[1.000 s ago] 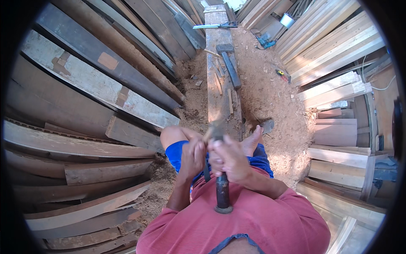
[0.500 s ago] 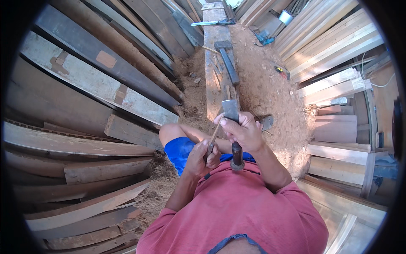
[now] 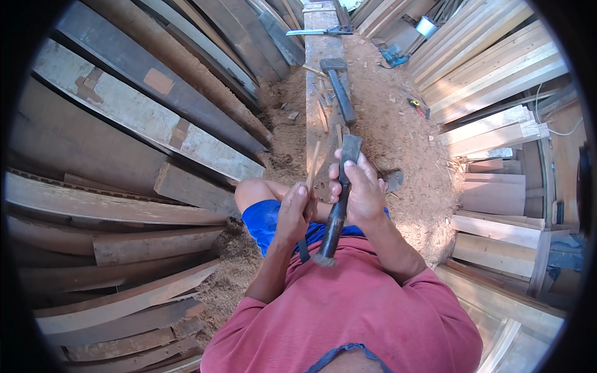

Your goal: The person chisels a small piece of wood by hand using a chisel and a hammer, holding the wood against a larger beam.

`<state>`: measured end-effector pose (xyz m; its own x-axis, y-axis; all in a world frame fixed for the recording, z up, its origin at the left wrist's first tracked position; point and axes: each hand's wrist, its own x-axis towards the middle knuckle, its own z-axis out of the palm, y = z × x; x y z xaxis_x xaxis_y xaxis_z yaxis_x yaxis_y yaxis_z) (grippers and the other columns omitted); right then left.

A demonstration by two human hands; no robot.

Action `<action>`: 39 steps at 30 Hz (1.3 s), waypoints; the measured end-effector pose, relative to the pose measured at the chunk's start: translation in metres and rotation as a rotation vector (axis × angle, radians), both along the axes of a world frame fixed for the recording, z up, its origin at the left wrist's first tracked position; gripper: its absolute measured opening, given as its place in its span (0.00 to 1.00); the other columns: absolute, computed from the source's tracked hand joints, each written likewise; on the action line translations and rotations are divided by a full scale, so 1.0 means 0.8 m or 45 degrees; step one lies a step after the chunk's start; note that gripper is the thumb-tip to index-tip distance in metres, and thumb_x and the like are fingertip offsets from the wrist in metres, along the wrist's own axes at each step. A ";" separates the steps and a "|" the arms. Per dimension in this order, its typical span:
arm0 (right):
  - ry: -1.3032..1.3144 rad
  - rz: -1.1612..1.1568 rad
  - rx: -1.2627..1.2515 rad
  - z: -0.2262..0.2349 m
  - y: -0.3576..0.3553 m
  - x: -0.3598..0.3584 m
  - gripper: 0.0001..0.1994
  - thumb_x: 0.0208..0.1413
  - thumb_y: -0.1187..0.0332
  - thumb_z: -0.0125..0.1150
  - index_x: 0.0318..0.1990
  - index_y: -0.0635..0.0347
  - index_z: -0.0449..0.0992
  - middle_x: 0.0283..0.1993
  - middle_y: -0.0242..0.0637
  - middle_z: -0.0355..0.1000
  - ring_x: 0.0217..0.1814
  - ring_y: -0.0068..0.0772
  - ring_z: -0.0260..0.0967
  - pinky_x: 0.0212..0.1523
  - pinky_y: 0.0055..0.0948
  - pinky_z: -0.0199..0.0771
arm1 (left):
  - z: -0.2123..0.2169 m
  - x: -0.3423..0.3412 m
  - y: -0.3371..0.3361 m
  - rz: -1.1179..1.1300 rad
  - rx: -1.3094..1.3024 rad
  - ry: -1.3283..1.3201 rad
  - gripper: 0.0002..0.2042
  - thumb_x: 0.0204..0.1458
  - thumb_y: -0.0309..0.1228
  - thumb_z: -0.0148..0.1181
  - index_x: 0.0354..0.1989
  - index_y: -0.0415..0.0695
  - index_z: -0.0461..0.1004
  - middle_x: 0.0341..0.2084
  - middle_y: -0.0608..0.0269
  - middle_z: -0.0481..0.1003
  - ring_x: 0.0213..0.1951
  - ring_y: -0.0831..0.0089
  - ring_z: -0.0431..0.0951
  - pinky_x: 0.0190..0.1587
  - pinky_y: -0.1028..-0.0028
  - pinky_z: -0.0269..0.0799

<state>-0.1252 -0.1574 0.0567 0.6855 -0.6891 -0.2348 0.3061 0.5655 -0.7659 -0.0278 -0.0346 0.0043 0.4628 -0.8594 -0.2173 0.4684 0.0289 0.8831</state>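
One chisel (image 3: 337,216) farther from one stick (image 3: 314,165)

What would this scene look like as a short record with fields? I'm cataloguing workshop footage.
Left grip: closed on a thin wooden stick
Right grip: closed on a chisel
Chisel pose: broad blade pointing away from the body, handle end toward the red shirt
Contact: stick and chisel apart in this view
Bench: dark mallet lying lengthwise; handsaw across the far part
Ground, right: blue power tool
Left side: many long boards
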 end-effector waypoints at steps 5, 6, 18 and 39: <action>-0.007 0.467 0.453 0.010 0.043 0.007 0.09 0.66 0.65 0.43 0.46 0.59 0.64 0.26 0.28 0.64 0.17 0.16 0.58 0.18 0.21 0.64 | -0.004 0.025 -0.027 0.166 0.047 0.310 0.15 0.65 0.43 0.43 0.33 0.46 0.66 0.16 0.74 0.61 0.17 0.84 0.58 0.19 0.81 0.53; -0.007 0.464 0.453 0.012 0.051 0.009 0.09 0.66 0.65 0.43 0.46 0.59 0.64 0.26 0.28 0.64 0.17 0.16 0.58 0.18 0.21 0.64 | 0.002 0.030 -0.028 0.228 0.088 0.168 0.14 0.65 0.43 0.43 0.33 0.47 0.66 0.17 0.75 0.62 0.18 0.84 0.60 0.19 0.81 0.55; -0.038 0.601 0.328 0.037 0.065 -0.004 0.09 0.66 0.64 0.41 0.41 0.59 0.63 0.22 0.25 0.56 0.14 0.13 0.51 0.15 0.19 0.61 | 0.041 0.034 0.004 0.155 0.161 -0.941 0.14 0.66 0.34 0.40 0.36 0.40 0.71 0.20 0.62 0.70 0.23 0.74 0.70 0.29 0.73 0.66; -0.171 0.339 0.448 0.020 0.023 -0.001 0.07 0.65 0.65 0.45 0.43 0.57 0.65 0.26 0.27 0.62 0.18 0.15 0.55 0.19 0.20 0.64 | 0.006 0.024 -0.005 0.121 0.068 0.191 0.19 0.67 0.44 0.37 0.37 0.42 0.69 0.16 0.71 0.67 0.16 0.82 0.62 0.19 0.79 0.58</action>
